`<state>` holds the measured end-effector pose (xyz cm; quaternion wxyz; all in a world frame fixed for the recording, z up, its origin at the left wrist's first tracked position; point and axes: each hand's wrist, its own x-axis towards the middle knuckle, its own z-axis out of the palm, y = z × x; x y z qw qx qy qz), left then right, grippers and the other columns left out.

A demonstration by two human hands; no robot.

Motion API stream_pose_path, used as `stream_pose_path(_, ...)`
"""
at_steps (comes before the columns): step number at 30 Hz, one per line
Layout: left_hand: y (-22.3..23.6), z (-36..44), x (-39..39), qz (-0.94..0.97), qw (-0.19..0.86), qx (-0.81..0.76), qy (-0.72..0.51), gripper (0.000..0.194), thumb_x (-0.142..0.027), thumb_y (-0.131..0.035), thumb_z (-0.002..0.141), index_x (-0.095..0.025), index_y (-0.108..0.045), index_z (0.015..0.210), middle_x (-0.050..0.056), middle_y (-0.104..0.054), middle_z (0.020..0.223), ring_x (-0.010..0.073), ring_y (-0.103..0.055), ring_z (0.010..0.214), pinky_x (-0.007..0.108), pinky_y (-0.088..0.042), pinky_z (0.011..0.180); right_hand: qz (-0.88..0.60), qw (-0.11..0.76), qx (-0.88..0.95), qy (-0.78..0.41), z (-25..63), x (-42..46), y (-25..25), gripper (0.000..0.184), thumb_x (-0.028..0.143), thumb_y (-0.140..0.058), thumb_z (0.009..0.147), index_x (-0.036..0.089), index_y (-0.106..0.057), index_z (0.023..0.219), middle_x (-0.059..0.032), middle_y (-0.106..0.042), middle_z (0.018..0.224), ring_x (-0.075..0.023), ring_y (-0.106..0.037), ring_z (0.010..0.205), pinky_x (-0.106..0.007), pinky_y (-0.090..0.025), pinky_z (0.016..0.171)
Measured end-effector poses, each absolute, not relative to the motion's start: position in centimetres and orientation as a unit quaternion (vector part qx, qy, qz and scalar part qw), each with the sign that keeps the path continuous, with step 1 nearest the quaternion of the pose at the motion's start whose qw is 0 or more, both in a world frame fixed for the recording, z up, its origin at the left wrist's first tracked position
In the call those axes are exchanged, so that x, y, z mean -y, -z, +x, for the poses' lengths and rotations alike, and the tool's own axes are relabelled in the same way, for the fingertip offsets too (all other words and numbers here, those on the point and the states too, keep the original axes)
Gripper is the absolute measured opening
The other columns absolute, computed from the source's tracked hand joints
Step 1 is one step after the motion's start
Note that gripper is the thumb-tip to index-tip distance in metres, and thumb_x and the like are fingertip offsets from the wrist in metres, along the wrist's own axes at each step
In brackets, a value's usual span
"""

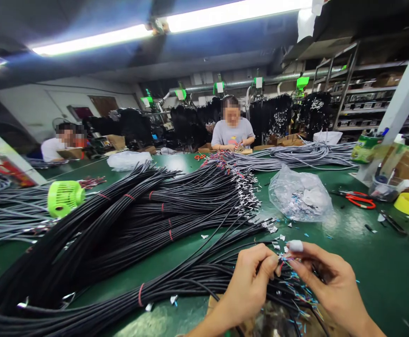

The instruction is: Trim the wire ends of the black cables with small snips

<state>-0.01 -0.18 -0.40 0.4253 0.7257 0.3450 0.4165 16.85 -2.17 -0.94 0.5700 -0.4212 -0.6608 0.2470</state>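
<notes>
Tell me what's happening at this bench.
The left hand and right hand pinch the thin coloured wires at the end of a black cable. More black cables lie bundled across the green table, some held by red ties. Across the table, a person is also working with their hands, beside grey cables.

A small green fan [63, 199] is seen on the left side. Behind it, a person in a white shirt [52, 149] can be seen. A puffy white bag [127, 160] is laid behind the fan, to its right. Far to the fan's right, a yellow ring [406, 209] and a green tub [364, 149] are set down. High above the fan, long bright lights [237, 14] are hung.
</notes>
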Motion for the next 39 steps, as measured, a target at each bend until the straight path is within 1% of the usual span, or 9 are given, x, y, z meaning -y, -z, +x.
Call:
stream_pose_path(3,0.4,-0.1,0.1,0.714,0.448,-0.339,-0.419,0.040,-0.036,-0.040,0.094,-0.013,-0.050,0.062,-0.002,-0.041,0.059,0.0089,-0.036,0.054,0.022,-0.029,0.055,-0.407,0.567,0.680,-0.226,16.9,2.3,1.0,0.029,0.014,-0.065,0.079,0.028,-0.066,0.104,0.0012,-0.075,0.085,-0.0132,-0.071,0.070,-0.015,-0.057,0.065)
stream_pose_path(8,0.4,-0.1,0.0,0.704,0.453,-0.342,-0.426,0.040,-0.038,-0.041,0.093,-0.013,-0.051,0.063,-0.002,-0.042,0.060,0.0087,-0.036,0.054,0.022,-0.029,0.055,-0.407,0.557,0.691,-0.215,17.4,2.4,1.2,0.033,0.012,-0.063,0.081,0.030,-0.063,0.108,0.0017,-0.075,0.090,-0.0134,-0.071,0.071,-0.016,-0.057,0.066)
stream_pose_path(13,0.3,-0.2,0.0,0.711,0.434,-0.346,-0.431,0.040,-0.037,-0.041,0.093,-0.013,-0.052,0.063,-0.001,-0.045,0.060,0.0098,-0.039,0.057,0.023,-0.030,0.057,-0.404,0.553,0.677,-0.269,18.0,2.2,1.2,0.028,0.016,-0.061,0.083,0.028,-0.064,0.107,-0.0007,-0.074,0.090,-0.0151,-0.071,0.076,-0.018,-0.057,0.066)
stream_pose_path(17,0.1,-0.3,0.2,0.744,0.387,-0.348,-0.419,0.038,-0.034,-0.042,0.093,-0.013,-0.056,0.064,0.000,-0.050,0.061,0.0114,-0.045,0.060,0.023,-0.031,0.060,-0.427,0.548,0.639,-0.331,17.8,2.0,1.1,0.020,0.021,-0.064,0.081,0.025,-0.068,0.100,-0.0017,-0.075,0.085,-0.0153,-0.071,0.071,-0.018,-0.057,0.063)
stream_pose_path(23,0.1,-0.1,0.4,0.778,0.324,-0.351,-0.408,0.035,-0.028,-0.042,0.093,-0.013,-0.058,0.066,0.002,-0.054,0.063,0.0130,-0.048,0.062,0.024,-0.032,0.061,-0.457,0.566,0.609,-0.316,17.5,2.1,1.1,0.015,0.023,-0.069,0.075,0.023,-0.071,0.090,0.0004,-0.072,0.073,-0.0112,-0.063,0.053,-0.016,-0.052,0.049)
stream_pose_path(25,0.1,0.0,0.5,0.788,0.309,-0.347,-0.404,0.032,-0.026,-0.042,0.093,-0.013,-0.058,0.068,0.003,-0.054,0.064,0.0134,-0.049,0.063,0.024,-0.033,0.061,-0.455,0.558,0.618,-0.316,17.6,2.1,1.1,0.016,0.023,-0.069,0.075,0.021,-0.072,0.091,-0.0016,-0.073,0.076,-0.0132,-0.065,0.056,-0.018,-0.054,0.051)
stream_pose_path(30,0.2,0.1,0.5,0.803,0.289,-0.336,-0.399,0.026,-0.021,-0.041,0.092,-0.013,-0.057,0.072,0.003,-0.052,0.067,0.0142,-0.048,0.065,0.024,-0.033,0.061,-0.440,0.531,0.637,-0.345,17.9,2.0,0.9,0.021,0.023,-0.063,0.080,0.019,-0.070,0.099,-0.0060,-0.073,0.085,-0.0184,-0.069,0.072,-0.023,-0.058,0.064)
stream_pose_path(36,0.0,-0.1,0.4,0.814,0.321,-0.311,-0.372,0.028,-0.021,-0.040,0.093,-0.014,-0.056,0.071,0.003,-0.053,0.069,0.0137,-0.049,0.067,0.023,-0.034,0.063,-0.436,0.504,0.649,-0.367,17.9,1.8,0.4,0.014,0.026,-0.061,0.080,0.019,-0.071,0.088,-0.0022,-0.068,0.073,-0.0178,-0.065,0.072,-0.023,-0.054,0.065)
stream_pose_path(39,-0.1,-0.2,0.4,0.803,0.337,-0.316,-0.376,0.030,-0.022,-0.040,0.094,-0.014,-0.055,0.068,0.002,-0.053,0.067,0.0128,-0.049,0.065,0.022,-0.034,0.063,-0.440,0.493,0.641,-0.390,18.2,1.6,0.6,0.016,0.029,-0.061,0.081,0.019,-0.070,0.090,-0.0016,-0.068,0.073,-0.0169,-0.064,0.069,-0.022,-0.053,0.062)
